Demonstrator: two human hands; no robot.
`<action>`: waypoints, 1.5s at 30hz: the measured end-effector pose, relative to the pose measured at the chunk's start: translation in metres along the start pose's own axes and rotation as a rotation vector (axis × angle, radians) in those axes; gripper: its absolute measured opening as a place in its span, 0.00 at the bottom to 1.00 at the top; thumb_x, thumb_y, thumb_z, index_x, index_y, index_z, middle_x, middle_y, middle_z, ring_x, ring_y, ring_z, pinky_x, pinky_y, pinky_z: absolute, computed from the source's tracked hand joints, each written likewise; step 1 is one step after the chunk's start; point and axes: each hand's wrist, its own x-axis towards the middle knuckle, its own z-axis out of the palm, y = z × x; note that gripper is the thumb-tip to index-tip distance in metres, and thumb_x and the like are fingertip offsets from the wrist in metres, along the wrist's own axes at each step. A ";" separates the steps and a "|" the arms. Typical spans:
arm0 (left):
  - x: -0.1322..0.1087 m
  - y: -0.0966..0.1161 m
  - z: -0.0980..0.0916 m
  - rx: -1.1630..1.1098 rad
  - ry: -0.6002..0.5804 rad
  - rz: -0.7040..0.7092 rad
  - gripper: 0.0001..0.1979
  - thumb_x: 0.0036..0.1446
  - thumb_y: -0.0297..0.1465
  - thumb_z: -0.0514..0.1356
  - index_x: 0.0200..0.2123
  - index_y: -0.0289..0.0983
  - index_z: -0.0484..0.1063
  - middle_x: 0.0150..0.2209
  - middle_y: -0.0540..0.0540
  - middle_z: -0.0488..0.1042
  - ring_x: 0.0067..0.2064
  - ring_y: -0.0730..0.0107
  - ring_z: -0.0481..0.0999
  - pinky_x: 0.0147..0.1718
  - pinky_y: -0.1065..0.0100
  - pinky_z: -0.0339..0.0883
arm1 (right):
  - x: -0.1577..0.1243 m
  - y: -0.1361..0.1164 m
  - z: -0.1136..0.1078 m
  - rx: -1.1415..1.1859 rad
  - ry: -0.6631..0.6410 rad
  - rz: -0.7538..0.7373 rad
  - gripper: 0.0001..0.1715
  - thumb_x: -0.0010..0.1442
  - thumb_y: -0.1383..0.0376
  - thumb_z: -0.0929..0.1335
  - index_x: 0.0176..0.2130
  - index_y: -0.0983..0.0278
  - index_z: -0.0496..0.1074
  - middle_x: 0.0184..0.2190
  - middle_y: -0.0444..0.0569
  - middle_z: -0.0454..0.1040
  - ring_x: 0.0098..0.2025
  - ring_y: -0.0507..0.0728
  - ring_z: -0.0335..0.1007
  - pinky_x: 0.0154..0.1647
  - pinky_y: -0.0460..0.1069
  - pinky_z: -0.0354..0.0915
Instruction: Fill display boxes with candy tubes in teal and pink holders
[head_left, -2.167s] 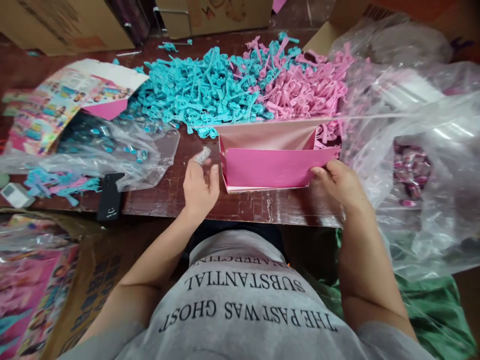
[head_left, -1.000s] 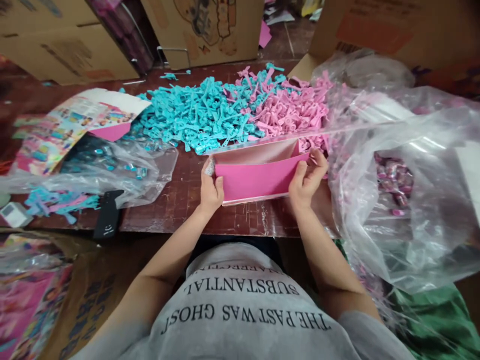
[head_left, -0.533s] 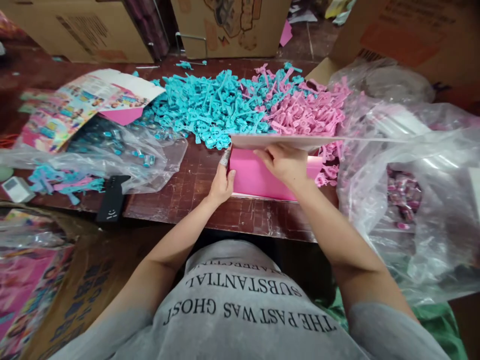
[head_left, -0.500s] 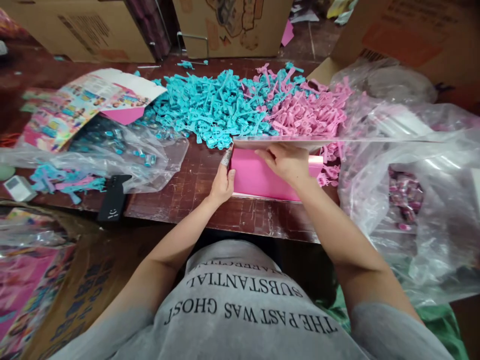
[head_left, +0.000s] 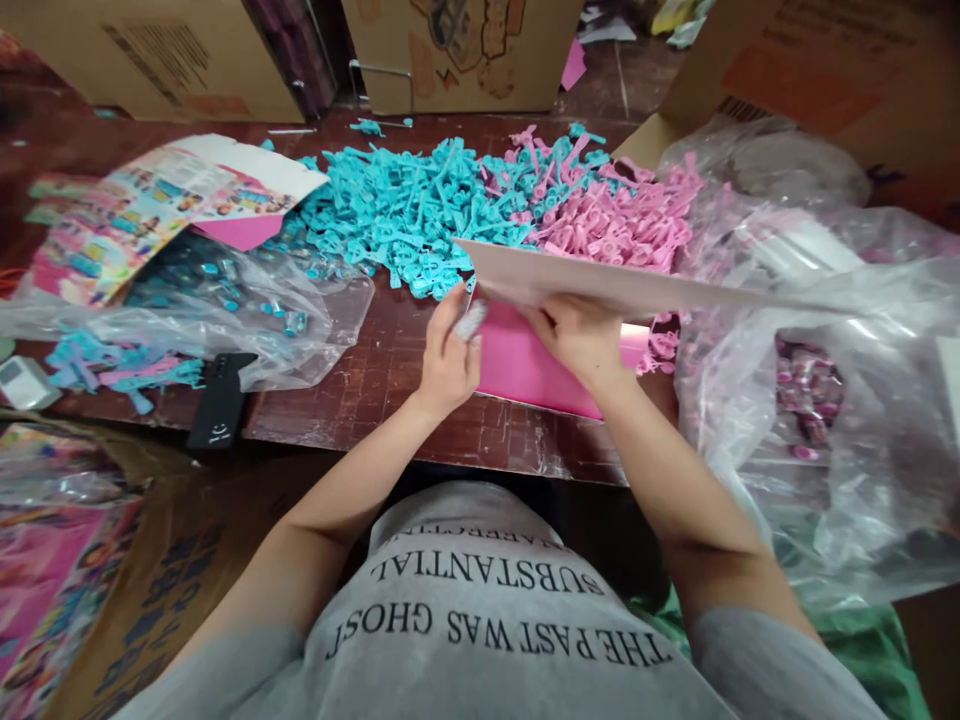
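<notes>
- While the pink box sits near the table edge, its pale flap leans toward the wearer, showing more of its face than half a second ago, when it was nearly edge-on.
- The left hand is at the box's left end, fingers more bent than half a second ago; whether they pinch the cardboard I cannot tell.
- The right hand, at the box's right end a second ago, now reaches over the front panel and under the flap.
- Its thumb side shows, but the other fingertips are hidden, so whether they are spread or pressed together is unclear.
- The flap blocks the inside of the box; its far right end blends into the clear plastic bag.
- Cut off by the frame, the lower-left carton bears dark characters too dim to read.
- Upside down, the grey shirt reads "THE PAST WAS GHOST" and "SUBSTANTIAL"; a further line is partly folded away.
- The black phone bears a small pale mark.
</notes>
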 end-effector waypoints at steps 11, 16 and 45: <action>0.017 -0.005 0.026 -0.232 0.064 -0.013 0.22 0.76 0.43 0.49 0.65 0.41 0.66 0.70 0.34 0.62 0.72 0.51 0.66 0.70 0.47 0.65 | -0.104 0.027 0.019 0.187 0.773 0.414 0.27 0.77 0.58 0.58 0.70 0.61 0.58 0.64 0.64 0.66 0.69 0.66 0.64 0.69 0.69 0.63; -0.007 -0.011 0.037 -0.165 -0.122 -0.125 0.31 0.72 0.55 0.45 0.58 0.40 0.72 0.58 0.33 0.74 0.66 0.46 0.73 0.67 0.43 0.67 | -0.119 0.026 0.056 0.211 0.725 0.440 0.25 0.76 0.55 0.57 0.61 0.63 0.69 0.52 0.61 0.75 0.59 0.66 0.73 0.63 0.67 0.69; 0.029 0.009 0.045 0.273 -0.360 -0.028 0.28 0.71 0.53 0.50 0.43 0.36 0.78 0.45 0.30 0.78 0.50 0.40 0.75 0.53 0.42 0.64 | -0.055 0.063 0.012 -0.068 0.150 0.073 0.27 0.78 0.56 0.57 0.48 0.65 0.80 0.44 0.58 0.84 0.49 0.63 0.77 0.56 0.59 0.63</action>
